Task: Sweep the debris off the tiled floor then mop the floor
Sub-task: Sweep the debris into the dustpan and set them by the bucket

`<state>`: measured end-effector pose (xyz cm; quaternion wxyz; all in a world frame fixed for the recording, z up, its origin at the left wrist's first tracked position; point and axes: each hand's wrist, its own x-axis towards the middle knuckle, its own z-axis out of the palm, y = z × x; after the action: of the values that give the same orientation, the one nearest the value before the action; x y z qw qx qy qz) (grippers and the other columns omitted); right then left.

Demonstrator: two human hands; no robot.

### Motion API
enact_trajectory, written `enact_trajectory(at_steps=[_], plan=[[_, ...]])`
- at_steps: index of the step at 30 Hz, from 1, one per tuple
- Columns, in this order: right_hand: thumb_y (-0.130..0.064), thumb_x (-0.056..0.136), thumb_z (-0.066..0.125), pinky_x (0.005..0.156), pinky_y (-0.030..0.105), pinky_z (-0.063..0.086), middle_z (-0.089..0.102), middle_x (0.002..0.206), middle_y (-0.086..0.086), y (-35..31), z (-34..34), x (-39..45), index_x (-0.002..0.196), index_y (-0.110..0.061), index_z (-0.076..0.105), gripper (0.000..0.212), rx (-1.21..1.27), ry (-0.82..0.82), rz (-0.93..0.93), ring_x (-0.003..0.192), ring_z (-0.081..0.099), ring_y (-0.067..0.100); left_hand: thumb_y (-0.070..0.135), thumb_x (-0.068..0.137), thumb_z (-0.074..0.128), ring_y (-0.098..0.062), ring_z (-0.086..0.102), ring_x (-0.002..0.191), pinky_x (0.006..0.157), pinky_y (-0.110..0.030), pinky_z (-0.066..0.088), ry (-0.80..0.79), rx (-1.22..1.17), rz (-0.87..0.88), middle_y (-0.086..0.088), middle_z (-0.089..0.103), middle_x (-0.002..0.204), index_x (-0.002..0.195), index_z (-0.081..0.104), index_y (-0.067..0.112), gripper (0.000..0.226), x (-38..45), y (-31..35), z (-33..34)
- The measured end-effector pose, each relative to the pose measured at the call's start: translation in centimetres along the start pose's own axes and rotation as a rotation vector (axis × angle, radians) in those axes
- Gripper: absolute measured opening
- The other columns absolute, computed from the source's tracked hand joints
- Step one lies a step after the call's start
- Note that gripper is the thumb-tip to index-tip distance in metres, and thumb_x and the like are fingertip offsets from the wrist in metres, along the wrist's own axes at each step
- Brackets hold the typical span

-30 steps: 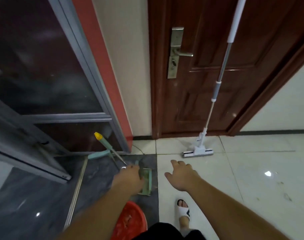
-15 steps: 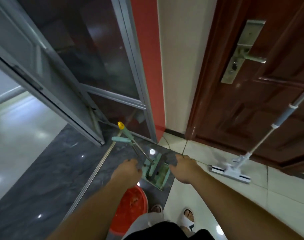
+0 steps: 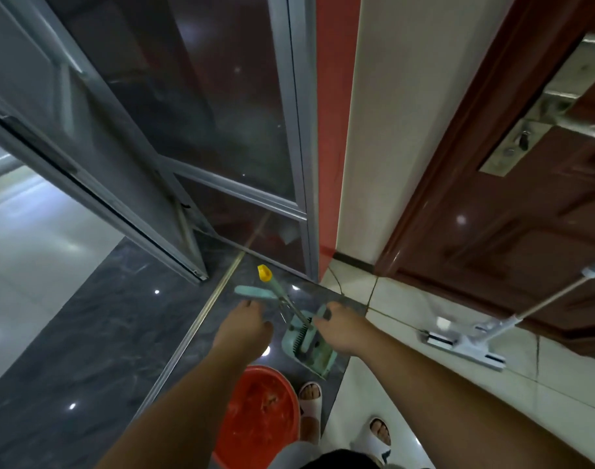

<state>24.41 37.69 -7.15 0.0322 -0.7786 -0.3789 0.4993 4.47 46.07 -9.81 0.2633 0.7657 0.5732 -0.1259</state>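
Fingers of right hand [image 3: 343, 333] curl on dustpan [image 3: 306, 346] rim, left hand [image 3: 243, 328] grip unclear nr broom handle [image 3: 276, 289]: sweep step starting, next needs firm hold w/ both.

Ahead of me stands a dark brown wooden door [image 3: 512, 214] with a brass lever handle [image 3: 560, 106], beside a grey aluminium-framed glass door [image 3: 221, 113]; white slippers [image 3: 311, 399] cover my feet.

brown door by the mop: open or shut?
Shut. The brown door sits flush in its frame, no gap showing; the mop leans against it.
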Motion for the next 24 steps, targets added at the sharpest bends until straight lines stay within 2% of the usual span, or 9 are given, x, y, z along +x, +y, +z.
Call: enact_trajectory(at_steps=[5, 8, 10, 12, 14, 15, 17, 19, 24], plan=[[-0.053, 0.101, 0.041, 0.107, 0.045, 0.046, 0.049, 0.149, 0.014, -2.8, 0.8, 3.0, 0.154, -0.020, 0.034, 0.063, 0.052, -0.033, 0.051, 0.129, 0.053, 0.034, 0.029, 0.092, 0.057, -0.027, 0.044, 0.135, 0.107, -0.041, 0.043, 0.075, 0.091, 0.085, -0.006, 0.039, 0.152, 0.149, 0.038, 0.017, 0.061, 4.1, -1.4, -1.3], [-0.046, 0.105, 0.038, 0.097, 0.039, 0.048, 0.062, 0.129, 0.018, -4.2, 1.3, 4.5, 0.133, -0.008, 0.054, 0.050, 0.069, -0.009, 0.027, 0.116, 0.060, 0.036, 0.028, 0.093, 0.057, -0.027, 0.034, 0.145, 0.116, -0.043, 0.035, 0.039, 0.177, 0.127, -0.005, 0.032, 0.160, 0.155, 0.031, 0.018, 0.068, 6.4, -2.2, -1.0], [-0.044, 0.106, 0.037, 0.093, 0.037, 0.047, 0.065, 0.122, 0.018, -5.3, 1.4, 4.8, 0.124, -0.006, 0.059, 0.048, 0.133, -0.009, 0.033, 0.113, 0.061, 0.036, 0.028, 0.093, 0.055, -0.025, 0.028, 0.149, 0.120, -0.042, 0.028, -0.009, 0.213, 0.133, -0.003, 0.032, 0.161, 0.155, 0.032, 0.020, 0.067, 7.7, -2.8, -0.4], [-0.039, 0.109, 0.032, 0.096, 0.037, 0.045, 0.061, 0.129, 0.018, -6.3, 1.5, 5.3, 0.131, -0.007, 0.056, 0.046, 0.167, -0.034, 0.047, 0.118, 0.059, 0.035, 0.025, 0.094, 0.053, -0.024, 0.031, 0.147, 0.118, -0.041, 0.028, -0.048, 0.225, 0.145, -0.001, 0.037, 0.159, 0.153, 0.037, 0.022, 0.062, 8.4, -3.3, 0.2], [-0.031, 0.110, 0.030, 0.102, 0.042, 0.047, 0.057, 0.136, 0.019, -7.0, 1.8, 5.6, 0.141, -0.006, 0.049, 0.045, 0.278, -0.064, 0.098, 0.122, 0.058, 0.036, 0.018, 0.095, 0.049, -0.025, 0.038, 0.142, 0.113, -0.040, 0.034, -0.067, 0.213, 0.158, -0.002, 0.043, 0.154, 0.149, 0.044, 0.021, 0.054, 8.7, -3.5, 0.9], [-0.032, 0.109, 0.031, 0.102, 0.045, 0.050, 0.059, 0.134, 0.021, -7.3, 2.1, 5.8, 0.140, -0.004, 0.050, 0.045, 0.304, -0.054, 0.104, 0.120, 0.060, 0.037, 0.014, 0.097, 0.048, -0.026, 0.041, 0.139, 0.110, -0.039, 0.037, -0.067, 0.209, 0.167, -0.004, 0.046, 0.151, 0.146, 0.047, 0.019, 0.050, 8.6, -3.5, 1.2], [-0.046, 0.106, 0.033, 0.093, 0.047, 0.057, 0.070, 0.116, 0.019, -7.5, 2.9, 6.0, 0.124, -0.008, 0.061, 0.050, 0.388, -0.070, 0.132, 0.107, 0.068, 0.037, 0.012, 0.099, 0.047, -0.025, 0.048, 0.134, 0.108, -0.036, 0.039, -0.059, 0.201, 0.201, -0.006, 0.054, 0.145, 0.141, 0.056, 0.017, 0.043, 8.3, -3.6, 1.9], [-0.056, 0.102, 0.039, 0.078, 0.038, 0.059, 0.074, 0.100, 0.011, -7.7, 3.6, 5.7, 0.108, -0.014, 0.063, 0.049, 0.544, -0.114, 0.254, 0.088, 0.072, 0.029, 0.012, 0.097, 0.051, -0.024, 0.052, 0.130, 0.109, -0.034, 0.040, -0.067, 0.176, 0.235, -0.005, 0.060, 0.139, 0.136, 0.063, 0.020, 0.041, 8.0, -4.1, 2.8], [-0.052, 0.094, 0.061, 0.060, 0.026, 0.052, 0.070, 0.072, 0.007, -8.2, 4.7, 4.7, 0.096, -0.014, 0.065, 0.038, 0.727, -0.307, 0.391, 0.056, 0.061, 0.017, 0.018, 0.094, 0.062, -0.028, 0.064, 0.111, 0.094, -0.034, 0.046, -0.042, 0.119, 0.329, -0.008, 0.071, 0.120, 0.120, 0.073, 0.019, 0.028, 7.1, -4.9, 4.0]])
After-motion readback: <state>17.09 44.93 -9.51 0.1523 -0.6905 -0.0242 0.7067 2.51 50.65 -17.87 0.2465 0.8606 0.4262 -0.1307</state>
